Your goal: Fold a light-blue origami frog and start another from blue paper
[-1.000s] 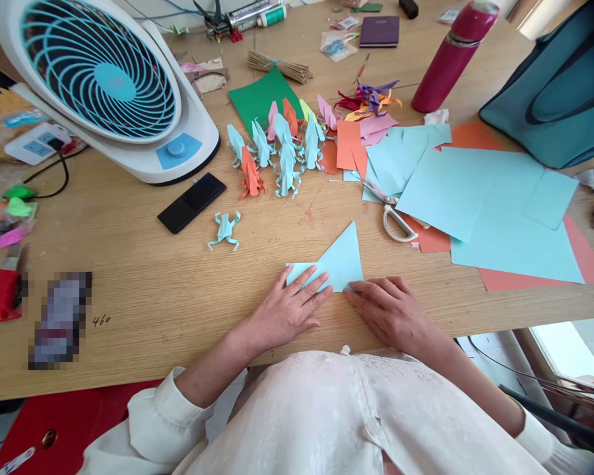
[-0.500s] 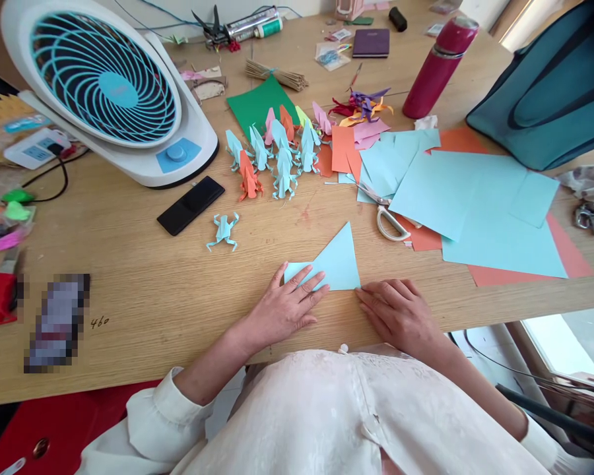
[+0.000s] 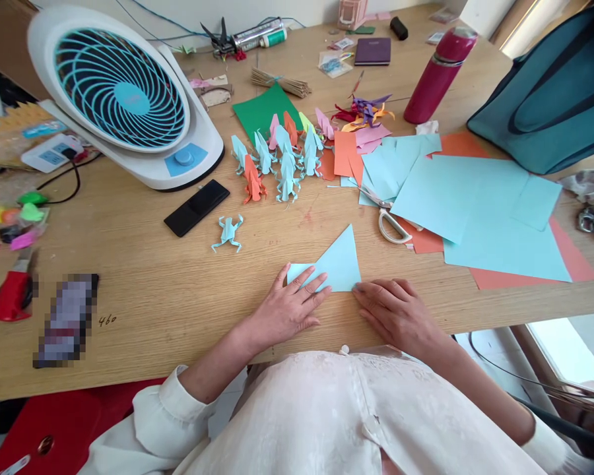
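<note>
The right hand (image 3: 395,313) has slid to the right corner of the folded blue paper (image 3: 342,265); pinching or not, I cannot tell. The left hand (image 3: 291,307), spread wide, steadies it on the counter (image 3: 143,284). Even pressure should sharpen the crease.

Paper near the front edge, the rest behind it and to the sides.
The paper (image 3: 345,264) lies on the desk (image 3: 178,330), the left grip (image 3: 299,303) on its left part, the right grip (image 3: 391,310) at its near right corner. Behind it to the left lies the frog (image 3: 228,231); the slab (image 3: 197,208) is left of the frog, the fan (image 3: 131,99) behind the slab. The figures (image 3: 287,173) stand farther back than the frog and right of the fan, with the card (image 3: 257,109) at their rear left and the sticks (image 3: 281,83) just behind the card. Right of the figures are the scissors (image 3: 385,204) and, farther right, the sheets (image 3: 480,198). Behind the sheets stand the flask (image 3: 431,89) and, right of it, the bag (image 3: 564,99).
</note>
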The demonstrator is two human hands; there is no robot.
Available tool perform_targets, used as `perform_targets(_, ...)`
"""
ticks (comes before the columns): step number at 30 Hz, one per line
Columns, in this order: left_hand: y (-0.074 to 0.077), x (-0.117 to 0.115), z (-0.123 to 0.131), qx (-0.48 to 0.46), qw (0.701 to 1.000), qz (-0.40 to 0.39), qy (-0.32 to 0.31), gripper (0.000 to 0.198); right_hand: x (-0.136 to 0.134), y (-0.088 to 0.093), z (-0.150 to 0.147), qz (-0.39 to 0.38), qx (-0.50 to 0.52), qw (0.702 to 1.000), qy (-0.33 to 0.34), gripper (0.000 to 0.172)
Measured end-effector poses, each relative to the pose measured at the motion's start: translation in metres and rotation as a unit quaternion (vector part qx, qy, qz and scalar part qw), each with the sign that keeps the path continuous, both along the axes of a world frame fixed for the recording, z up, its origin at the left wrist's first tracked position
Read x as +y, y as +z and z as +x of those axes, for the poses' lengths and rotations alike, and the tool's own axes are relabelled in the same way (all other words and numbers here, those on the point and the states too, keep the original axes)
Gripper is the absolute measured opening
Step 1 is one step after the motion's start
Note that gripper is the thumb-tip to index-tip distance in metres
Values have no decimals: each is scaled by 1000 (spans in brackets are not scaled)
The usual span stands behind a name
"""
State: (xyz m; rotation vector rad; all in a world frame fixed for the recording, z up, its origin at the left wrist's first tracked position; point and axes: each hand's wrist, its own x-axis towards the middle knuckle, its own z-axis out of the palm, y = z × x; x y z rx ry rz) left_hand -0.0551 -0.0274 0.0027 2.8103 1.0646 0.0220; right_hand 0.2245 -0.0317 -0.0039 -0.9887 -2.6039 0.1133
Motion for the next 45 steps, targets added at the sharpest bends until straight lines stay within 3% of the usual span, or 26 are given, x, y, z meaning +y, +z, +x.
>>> perform_targets(6, 0, 0, 2, -15, 1000, 10, -2, 56, 1, -1, 3, 6, -1, 1000, 13, 30)
perform_targets(17, -6, 7, 6, -122, 992, 10, 40, 30, 21, -5, -7, 41, -30, 998, 29, 22)
perform_targets(21, -5, 9, 2, -169, 980, 10, 108, 23, 24, -4, -10, 54, -35, 998, 28, 20)
perform_targets(24, -1, 10, 1, -217, 958, -8, 186, 34, 22, -7, -11, 55, -24, 998, 13, 17)
perform_targets(29, 7, 14, 2, -314, 896, -84, 304, 48, 19, -10, -12, 41, 1, 999, -4, 14)
perform_targets(34, 14, 19, -1, -349, 847, -198, 349, 57, 14, -9, -11, 16, 27, 999, -11, 17)
perform_targets(37, 18, 20, 0, -437, 770, -288, 364, 53, 11, -7, -14, 14, 32, 999, -25, 18)
perform_targets(41, 30, 19, 5, -513, 663, -385, 387, 46, 8, -3, -22, 75, 27, 995, -61, 13)
perform_targets(45, 45, 15, 10, -535, 589, -451, 403, 46, 8, 4, -25, 124, 64, 988, -73, 14)
